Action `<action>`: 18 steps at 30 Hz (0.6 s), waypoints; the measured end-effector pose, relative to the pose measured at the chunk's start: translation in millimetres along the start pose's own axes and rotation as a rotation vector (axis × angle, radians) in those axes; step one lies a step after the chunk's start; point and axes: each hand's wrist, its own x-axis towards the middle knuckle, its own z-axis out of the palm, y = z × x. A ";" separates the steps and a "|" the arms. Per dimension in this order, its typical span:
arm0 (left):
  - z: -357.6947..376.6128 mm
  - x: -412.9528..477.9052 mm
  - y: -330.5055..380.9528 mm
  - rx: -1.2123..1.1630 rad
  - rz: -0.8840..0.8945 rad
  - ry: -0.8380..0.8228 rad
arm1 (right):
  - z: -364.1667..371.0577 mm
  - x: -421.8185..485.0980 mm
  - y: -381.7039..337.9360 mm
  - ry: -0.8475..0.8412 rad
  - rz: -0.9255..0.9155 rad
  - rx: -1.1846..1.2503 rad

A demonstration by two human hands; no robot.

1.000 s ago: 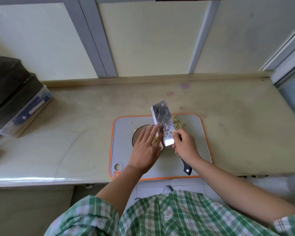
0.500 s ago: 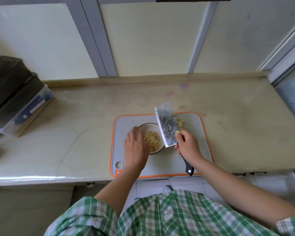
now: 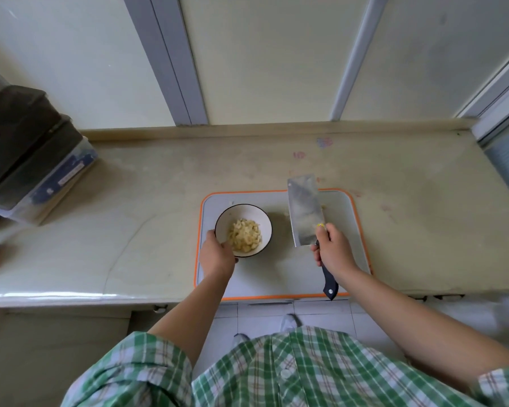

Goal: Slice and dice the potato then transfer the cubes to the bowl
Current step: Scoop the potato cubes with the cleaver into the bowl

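Left hand (image 3: 216, 257) off the blade now, gripping rim of bowl (image 3: 224, 220) on cutting board (image 3: 276, 277). Potato cubes (image 3: 244, 237) heaped inside. Cleaver (image 3: 303, 212) drawn rightward, clear of bowl, handle clenched in right hand (image 3: 334, 251). Transfer judged essentially complete.

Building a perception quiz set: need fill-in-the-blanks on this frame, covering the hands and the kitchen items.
1. The left hand holds the ____ by its near rim.
2. The right hand grips the black handle of a broad-bladed ____.
3. The potato cubes lie in the bowl, which stands on a cutting board edged in ____.
Missing words: bowl; cleaver; orange.
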 end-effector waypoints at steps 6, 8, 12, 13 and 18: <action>6.0 -7.5 16.2 0.218 0.386 0.372 | -25.0 31.8 14.3 0.069 -0.008 -0.080; 16.9 -12.2 32.5 0.190 0.643 0.330 | -42.3 44.9 20.4 0.106 -0.046 -0.178; 56.3 -26.1 67.6 0.185 0.943 0.006 | -79.2 63.2 31.6 0.175 -0.111 -0.360; 69.4 -26.8 72.4 0.191 0.933 -0.063 | -88.1 66.4 33.0 0.186 -0.135 -0.385; 115.8 -6.9 80.4 0.186 0.665 -0.134 | -122.8 95.4 36.6 0.105 -0.178 -0.456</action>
